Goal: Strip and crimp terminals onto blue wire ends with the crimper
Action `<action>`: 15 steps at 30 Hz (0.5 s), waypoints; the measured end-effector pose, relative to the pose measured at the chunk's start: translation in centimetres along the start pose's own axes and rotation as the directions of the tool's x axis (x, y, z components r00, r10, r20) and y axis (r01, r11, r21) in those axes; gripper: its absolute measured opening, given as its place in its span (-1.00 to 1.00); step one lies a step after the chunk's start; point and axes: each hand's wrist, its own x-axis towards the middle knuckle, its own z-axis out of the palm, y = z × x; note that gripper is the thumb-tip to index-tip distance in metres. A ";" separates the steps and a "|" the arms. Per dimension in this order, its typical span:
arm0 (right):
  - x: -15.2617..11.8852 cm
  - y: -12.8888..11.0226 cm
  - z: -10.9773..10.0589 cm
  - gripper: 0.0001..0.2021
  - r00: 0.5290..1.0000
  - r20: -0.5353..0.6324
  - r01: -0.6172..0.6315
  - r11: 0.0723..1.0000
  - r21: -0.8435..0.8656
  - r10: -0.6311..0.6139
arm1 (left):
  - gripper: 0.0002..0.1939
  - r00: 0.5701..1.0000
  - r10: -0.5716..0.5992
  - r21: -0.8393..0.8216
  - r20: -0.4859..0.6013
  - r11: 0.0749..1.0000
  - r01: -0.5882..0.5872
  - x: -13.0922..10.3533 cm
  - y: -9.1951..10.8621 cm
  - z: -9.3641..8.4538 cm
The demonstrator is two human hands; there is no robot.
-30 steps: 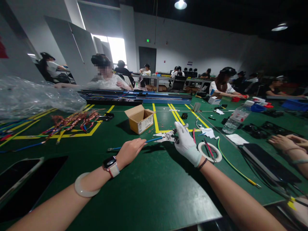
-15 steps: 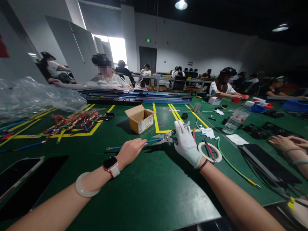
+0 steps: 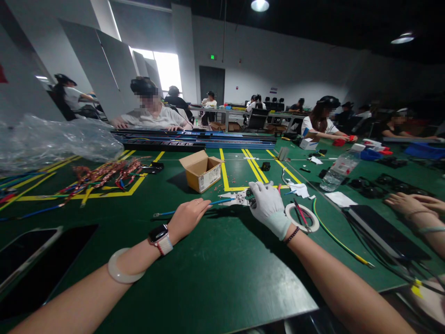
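Pliers partly hidden by right hand, blue wire by left hand.

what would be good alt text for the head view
A bare left hand holds a blue cable, one end at the pliers in a gloved right hand, over a green table. An open box sits beyond them, copper wires to the left, tape and a bottle to the right. People sit in the background.

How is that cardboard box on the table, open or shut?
Open: the box's flap sticks out sideways, and you can see partly inside. I can't see its bottom.
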 end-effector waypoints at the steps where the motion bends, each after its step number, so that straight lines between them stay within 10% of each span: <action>1: 0.0 0.0 0.0 -0.50 1.000 -0.006 0.004 1.000 0.000 -0.004 | -0.63 1.000 -0.002 -0.004 0.000 1.000 0.002 0.0 0.0 0.0; 15: 0.3 1.0 1.3 -0.70 0.995 -0.010 0.102 0.989 0.108 -0.101 | -0.61 0.999 0.032 -0.061 0.006 0.998 -0.031 0.0 -0.2 0.1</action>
